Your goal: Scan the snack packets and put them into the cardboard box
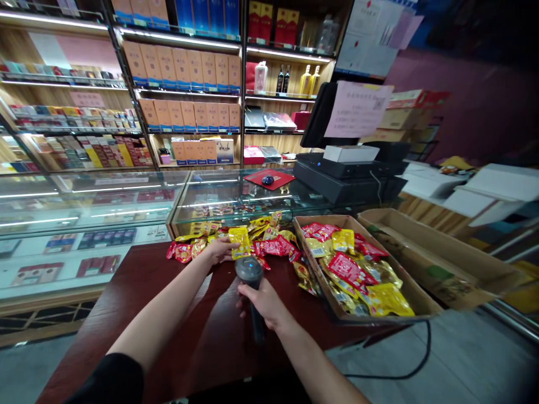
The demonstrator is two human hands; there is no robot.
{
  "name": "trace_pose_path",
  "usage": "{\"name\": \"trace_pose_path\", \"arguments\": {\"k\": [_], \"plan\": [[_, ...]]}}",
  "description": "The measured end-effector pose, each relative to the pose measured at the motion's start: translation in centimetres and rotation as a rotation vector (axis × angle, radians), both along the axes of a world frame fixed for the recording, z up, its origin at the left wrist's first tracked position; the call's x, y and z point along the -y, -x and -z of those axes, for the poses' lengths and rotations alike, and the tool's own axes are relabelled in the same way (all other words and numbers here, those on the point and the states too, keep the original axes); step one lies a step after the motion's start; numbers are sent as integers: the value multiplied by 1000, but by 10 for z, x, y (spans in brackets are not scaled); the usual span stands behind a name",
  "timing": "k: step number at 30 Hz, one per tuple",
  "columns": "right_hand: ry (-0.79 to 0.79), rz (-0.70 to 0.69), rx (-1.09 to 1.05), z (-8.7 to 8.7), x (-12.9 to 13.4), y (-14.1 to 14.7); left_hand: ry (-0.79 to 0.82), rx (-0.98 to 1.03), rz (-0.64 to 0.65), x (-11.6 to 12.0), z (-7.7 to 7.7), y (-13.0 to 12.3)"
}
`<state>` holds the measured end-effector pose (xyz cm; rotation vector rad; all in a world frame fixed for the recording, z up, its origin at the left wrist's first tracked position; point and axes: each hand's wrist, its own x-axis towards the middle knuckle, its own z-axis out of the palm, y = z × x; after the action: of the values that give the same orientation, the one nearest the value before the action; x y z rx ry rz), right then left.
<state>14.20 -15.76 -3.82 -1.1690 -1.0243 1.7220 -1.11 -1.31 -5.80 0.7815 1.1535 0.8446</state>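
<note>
My left hand (220, 251) pinches a yellow packet (240, 243) at its left edge, just above the dark red table (164, 314). In my right hand (263, 303) is a dark handheld scanner (249, 270), its head pointing toward the yellow packet and a small blue light on its top. Behind both hands lies a loose pile of red and yellow packets (273, 247) along the glass counter's edge. To the right, a cardboard box (332, 306) holds several red, gold and yellow packets.
A second cardboard box (421, 247) stands at the right. Behind are a glass counter (210, 196), a mouse (268, 180) on a red mat, and a monitor (320, 115) above a black cash drawer (337, 182). A black cable (421, 365) hangs at the lower right.
</note>
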Motion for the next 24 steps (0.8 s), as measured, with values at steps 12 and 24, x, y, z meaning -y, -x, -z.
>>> {"name": "trace_pose_path", "arguments": {"k": [12,24], "plan": [[14,64,69,-3,6,5,12,-3,8,4,-6,-4],[-23,60,84,-4,6,3,-1,-11,35,2,-4,-1]]}}
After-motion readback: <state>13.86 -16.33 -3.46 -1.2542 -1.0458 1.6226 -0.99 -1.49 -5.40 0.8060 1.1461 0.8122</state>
